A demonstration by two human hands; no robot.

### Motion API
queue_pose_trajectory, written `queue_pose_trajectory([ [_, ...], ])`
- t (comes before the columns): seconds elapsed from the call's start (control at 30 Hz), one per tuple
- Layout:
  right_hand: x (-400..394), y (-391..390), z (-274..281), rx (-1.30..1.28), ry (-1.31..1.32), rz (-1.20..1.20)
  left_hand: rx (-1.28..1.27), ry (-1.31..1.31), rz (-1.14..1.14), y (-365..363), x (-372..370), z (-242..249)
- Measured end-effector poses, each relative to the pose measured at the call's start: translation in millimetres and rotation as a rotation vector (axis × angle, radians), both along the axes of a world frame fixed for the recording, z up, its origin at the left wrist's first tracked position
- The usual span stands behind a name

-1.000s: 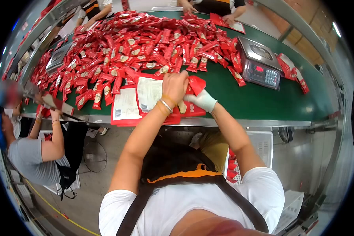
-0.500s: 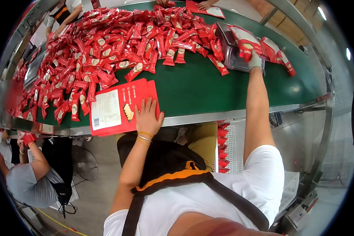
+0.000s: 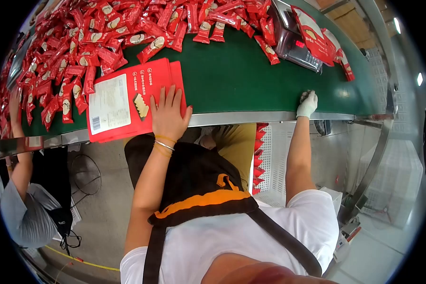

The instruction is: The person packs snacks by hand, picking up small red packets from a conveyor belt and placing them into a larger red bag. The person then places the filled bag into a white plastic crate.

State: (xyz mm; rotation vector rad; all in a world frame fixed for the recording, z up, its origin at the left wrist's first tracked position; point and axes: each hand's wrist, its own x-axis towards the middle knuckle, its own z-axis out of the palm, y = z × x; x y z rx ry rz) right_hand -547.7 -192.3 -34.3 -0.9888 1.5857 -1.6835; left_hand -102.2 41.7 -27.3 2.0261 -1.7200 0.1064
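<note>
My left hand [image 3: 170, 111] lies flat, fingers spread, on a stack of red printed pouches [image 3: 136, 125] at the belt's near edge. The top pouch shows a white label panel and a picture of a snack. My right hand [image 3: 307, 104], in a white glove, is over the belt's near edge with its fingers curled in and nothing visible in them. Beyond it, a digital scale [image 3: 288, 51] with a lit red display stands on the belt. A red pouch [image 3: 312, 35] leans at the scale's right side, apart from my hand.
Many red wrapped snack packets [image 3: 151, 47] are heaped across the green belt [image 3: 241, 80]. A metal rail [image 3: 251, 118] runs along its near edge. Below stands a white perforated crate [image 3: 272, 161] with red packets. At left, a co-worker's arm [image 3: 21, 156] reaches onto the belt.
My right hand has let go of the red pouch at the scale and drawn back to the near edge. My left hand stays on the stack. The co-worker's arm at left has moved onto the belt.
</note>
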Motion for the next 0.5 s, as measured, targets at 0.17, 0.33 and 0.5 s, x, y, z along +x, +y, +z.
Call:
queue_pose_trajectory([
  [0.17, 6.2, -12.6, -3.4, 0.01, 0.037, -0.049, -0.001, 0.006, 0.009, 0.0, 0.5, -1.0],
  [0.33, 0.7, -32.1, 0.9, 0.096, 0.085, 0.026, -0.002, 0.013, 0.013, -1.5, -0.2, 0.0],
  [0.5, 62.4, -96.5, 93.9, 0.099, -0.496, 0.253, 0.013, 0.004, 0.017, -0.8, 0.2, 1.3],
])
